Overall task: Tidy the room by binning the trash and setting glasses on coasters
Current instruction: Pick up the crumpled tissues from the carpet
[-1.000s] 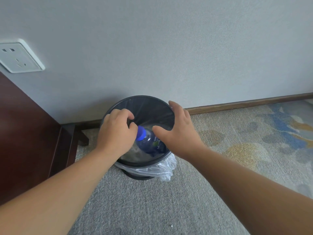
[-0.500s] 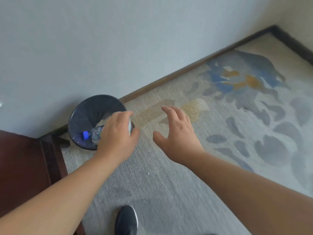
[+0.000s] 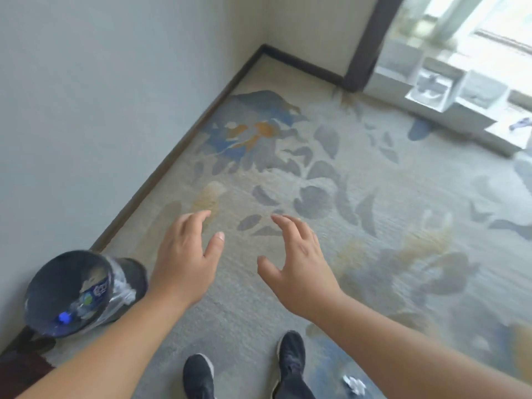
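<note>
Both hands are held out over the patterned carpet [image 3: 331, 180], empty. The left hand [image 3: 187, 254] is spread wide with fingers loosely curved, and the right hand [image 3: 299, 260] is likewise opened wide, thumb out. The black waste bin [image 3: 43, 286] is seen at lower left against the wall, lined with a clear bag; a plastic bottle [image 3: 92, 295] with a blue cap is lodged inside it. A crumpled white paper scrap [image 3: 354, 384] is left on the carpet near the right shoe [image 3: 292, 352].
</note>
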Demonstrator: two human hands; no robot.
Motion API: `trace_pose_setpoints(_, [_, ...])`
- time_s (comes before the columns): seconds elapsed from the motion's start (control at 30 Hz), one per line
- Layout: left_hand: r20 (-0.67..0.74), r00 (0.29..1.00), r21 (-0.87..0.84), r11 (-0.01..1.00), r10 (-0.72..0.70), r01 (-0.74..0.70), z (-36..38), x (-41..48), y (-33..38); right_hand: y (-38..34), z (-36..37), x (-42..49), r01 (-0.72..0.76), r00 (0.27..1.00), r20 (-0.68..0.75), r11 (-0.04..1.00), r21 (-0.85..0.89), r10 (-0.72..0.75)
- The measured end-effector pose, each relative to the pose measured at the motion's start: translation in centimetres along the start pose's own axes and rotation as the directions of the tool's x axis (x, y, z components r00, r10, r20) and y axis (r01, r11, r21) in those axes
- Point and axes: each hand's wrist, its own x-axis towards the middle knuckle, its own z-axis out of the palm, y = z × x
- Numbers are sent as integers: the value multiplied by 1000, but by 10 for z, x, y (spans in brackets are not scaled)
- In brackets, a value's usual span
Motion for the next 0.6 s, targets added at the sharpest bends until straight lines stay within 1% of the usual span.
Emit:
trace_pose_setpoints(0.17, [111,989,-8,995,96,-96,25,1,45,40,-32,-30,-167,983,-70,985,52,171])
trace_pose_setpoints(0.3, [240,956,-14,985,172,-174,58,-2,64,68,-40,-63,-293,943,-133,950,112,306])
trace_pose_setpoints(0.43, [344,904,-51,967,252,-250,97,-18,85,97,-42,-104,-402,883,-188,900,169,430])
trace_pose_setpoints(0.6, [472,805,-81,927,359,-365,155,-56,116,140,-40,-169,-542,773,-247,810,224,585])
